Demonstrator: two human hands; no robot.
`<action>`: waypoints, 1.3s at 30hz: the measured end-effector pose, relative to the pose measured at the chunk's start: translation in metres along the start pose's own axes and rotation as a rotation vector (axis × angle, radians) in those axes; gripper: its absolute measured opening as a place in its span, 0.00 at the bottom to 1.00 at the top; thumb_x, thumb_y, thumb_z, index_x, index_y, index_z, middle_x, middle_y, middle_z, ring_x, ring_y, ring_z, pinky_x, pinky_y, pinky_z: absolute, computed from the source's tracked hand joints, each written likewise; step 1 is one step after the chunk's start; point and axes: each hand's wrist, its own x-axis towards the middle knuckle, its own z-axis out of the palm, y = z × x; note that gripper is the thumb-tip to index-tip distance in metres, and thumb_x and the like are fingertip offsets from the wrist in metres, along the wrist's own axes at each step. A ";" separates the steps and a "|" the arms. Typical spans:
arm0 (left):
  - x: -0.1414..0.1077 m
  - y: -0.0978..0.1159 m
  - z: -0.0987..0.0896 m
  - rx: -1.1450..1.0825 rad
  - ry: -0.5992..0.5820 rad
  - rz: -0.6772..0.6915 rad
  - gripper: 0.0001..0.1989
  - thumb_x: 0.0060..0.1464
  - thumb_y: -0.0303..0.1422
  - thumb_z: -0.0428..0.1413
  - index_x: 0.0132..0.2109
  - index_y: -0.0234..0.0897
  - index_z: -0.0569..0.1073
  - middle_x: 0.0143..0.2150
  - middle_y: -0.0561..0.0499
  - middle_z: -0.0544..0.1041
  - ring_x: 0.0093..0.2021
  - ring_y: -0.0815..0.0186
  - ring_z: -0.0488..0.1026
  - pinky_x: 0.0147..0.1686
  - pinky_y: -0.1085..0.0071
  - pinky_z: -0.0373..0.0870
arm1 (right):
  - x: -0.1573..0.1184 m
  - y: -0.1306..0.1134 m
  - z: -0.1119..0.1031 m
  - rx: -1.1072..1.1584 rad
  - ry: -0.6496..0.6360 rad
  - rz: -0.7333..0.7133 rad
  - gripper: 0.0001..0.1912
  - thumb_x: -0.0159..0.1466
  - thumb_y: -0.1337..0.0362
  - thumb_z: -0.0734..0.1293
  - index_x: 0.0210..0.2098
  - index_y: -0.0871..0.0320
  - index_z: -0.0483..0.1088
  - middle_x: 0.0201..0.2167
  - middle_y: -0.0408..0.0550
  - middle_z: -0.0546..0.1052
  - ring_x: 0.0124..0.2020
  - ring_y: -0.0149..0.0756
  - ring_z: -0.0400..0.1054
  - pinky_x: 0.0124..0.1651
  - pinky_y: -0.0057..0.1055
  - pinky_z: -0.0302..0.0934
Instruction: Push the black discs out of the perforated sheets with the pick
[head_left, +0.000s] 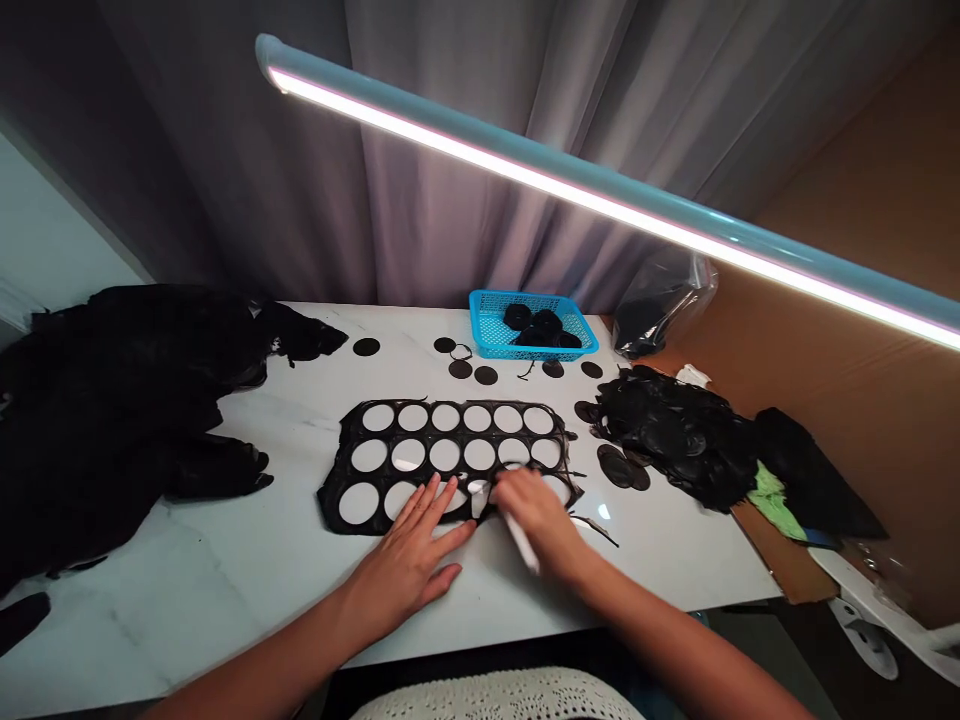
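A black sheet [429,436] pierced with round holes lies flat on a white, grey-veined tabletop [247,600], directly in front of the person. The holes stand in rows, six across in the two farther ones, with the pale surface showing through as bright circles; narrow black webs part them. The sheet's outline is ragged, drawn out into a crumpled lip at the left corner and into thin, stray tails at the right, and its edges catch a slight gloss.

The person's left hand [416,560] lies palm down with fingers spread, its fingertips over the near row of holes; it grasps nothing. The right hand [544,525] is curled closely around a slim white tool [523,545] at the near edge, toward the right end (the tool's working tip seems to be hidden by the fingers, so its exact contact with the sheet cannot be told).

Loose black discs [486,375] lie beyond the sheet, and a blue perforated basket [484,352] behind them holds more dark round pieces [547,322]. A heap of black scraps [675,430] sits to the right, near a green cloth [776,503]; a large dark pile [150,400] spreads at the left.
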 end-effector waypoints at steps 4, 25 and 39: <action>-0.002 0.003 -0.005 0.012 -0.024 0.001 0.24 0.61 0.31 0.55 0.63 0.45 0.64 0.73 0.44 0.42 0.70 0.44 0.46 0.62 0.46 0.57 | 0.023 0.061 -0.020 -0.011 0.197 0.399 0.11 0.67 0.66 0.57 0.28 0.55 0.60 0.28 0.49 0.71 0.31 0.40 0.63 0.35 0.34 0.55; 0.036 -0.018 0.007 0.072 0.059 -0.071 0.25 0.62 0.39 0.55 0.64 0.43 0.63 0.68 0.45 0.60 0.68 0.52 0.55 0.63 0.52 0.59 | 0.040 0.022 0.003 0.694 -0.135 0.336 0.10 0.65 0.63 0.65 0.27 0.55 0.64 0.34 0.44 0.77 0.38 0.37 0.68 0.40 0.32 0.61; 0.032 -0.019 0.008 0.021 0.057 -0.083 0.29 0.58 0.35 0.59 0.64 0.43 0.62 0.72 0.43 0.48 0.70 0.49 0.48 0.65 0.50 0.56 | 0.037 0.032 0.015 0.019 -0.085 -0.067 0.08 0.69 0.68 0.57 0.33 0.56 0.63 0.36 0.51 0.73 0.39 0.41 0.63 0.42 0.37 0.56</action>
